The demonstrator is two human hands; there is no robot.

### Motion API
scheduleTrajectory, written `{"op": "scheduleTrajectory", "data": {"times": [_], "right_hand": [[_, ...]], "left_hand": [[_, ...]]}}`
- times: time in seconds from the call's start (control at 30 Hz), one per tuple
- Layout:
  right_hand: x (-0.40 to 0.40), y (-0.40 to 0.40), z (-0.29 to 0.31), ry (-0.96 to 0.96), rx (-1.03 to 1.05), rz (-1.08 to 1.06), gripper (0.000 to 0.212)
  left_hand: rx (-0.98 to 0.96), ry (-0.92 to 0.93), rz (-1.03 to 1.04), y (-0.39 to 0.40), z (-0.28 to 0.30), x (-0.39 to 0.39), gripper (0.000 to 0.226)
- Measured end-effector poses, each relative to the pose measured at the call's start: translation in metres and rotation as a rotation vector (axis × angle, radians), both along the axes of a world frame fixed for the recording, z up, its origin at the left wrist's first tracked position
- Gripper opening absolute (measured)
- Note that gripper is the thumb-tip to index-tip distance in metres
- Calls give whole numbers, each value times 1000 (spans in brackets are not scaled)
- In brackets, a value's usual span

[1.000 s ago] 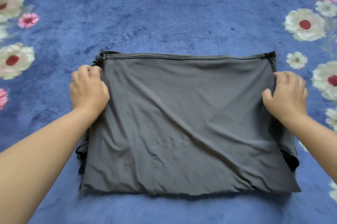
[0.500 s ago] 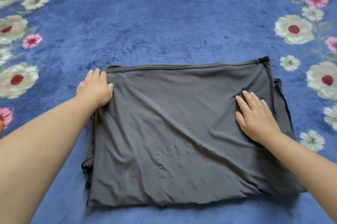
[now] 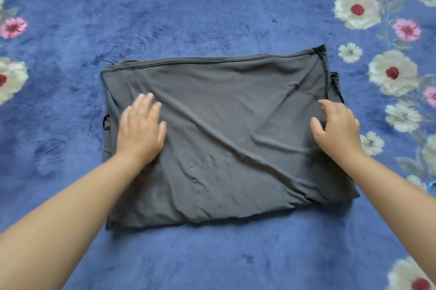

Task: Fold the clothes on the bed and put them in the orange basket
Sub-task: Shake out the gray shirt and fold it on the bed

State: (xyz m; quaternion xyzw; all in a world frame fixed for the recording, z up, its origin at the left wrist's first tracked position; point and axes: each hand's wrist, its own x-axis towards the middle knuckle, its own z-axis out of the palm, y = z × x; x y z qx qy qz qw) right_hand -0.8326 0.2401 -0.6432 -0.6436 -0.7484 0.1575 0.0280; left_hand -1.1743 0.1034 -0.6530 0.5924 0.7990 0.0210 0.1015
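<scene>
A dark grey garment [image 3: 226, 129], folded into a rough rectangle, lies flat on the blue floral bed cover [image 3: 188, 18]. A stitched hem runs along its far edge, and diagonal creases cross its top layer. My left hand [image 3: 140, 131] lies palm down on the left part of the garment with straight fingers. My right hand [image 3: 335, 129] rests on the right part, near the side seam, with bent fingers whose tips touch the cloth and the thumb spread out. The orange basket is out of view.
White and pink flowers are printed along both sides of the bed cover. A small blue object [image 3: 433, 189] shows at the right edge. Under layers of the garment stick out at its right side [image 3: 335, 84].
My left hand slid from the garment's far left corner inward onto the cloth. My right hand, flat half a second ago, shifted toward the right edge and its fingers bent.
</scene>
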Motion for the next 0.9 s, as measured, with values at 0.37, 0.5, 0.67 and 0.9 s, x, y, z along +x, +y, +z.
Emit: {"op": "scheduleTrajectory", "data": {"times": [0.37, 0.5, 0.67, 0.9], "right_hand": [[74, -89, 14, 185, -344, -152, 38], [92, -85, 12, 728, -414, -499, 28], [120, -87, 5, 592, -485, -432, 26], [109, -100, -9, 30, -252, -151, 22]], "left_hand": [[-243, 39, -143, -108, 4, 116, 58], [-313, 54, -82, -117, 6, 114, 62], [-423, 82, -11, -126, -2, 112, 71], [-262, -62, 106, -125, 5, 112, 56]]}}
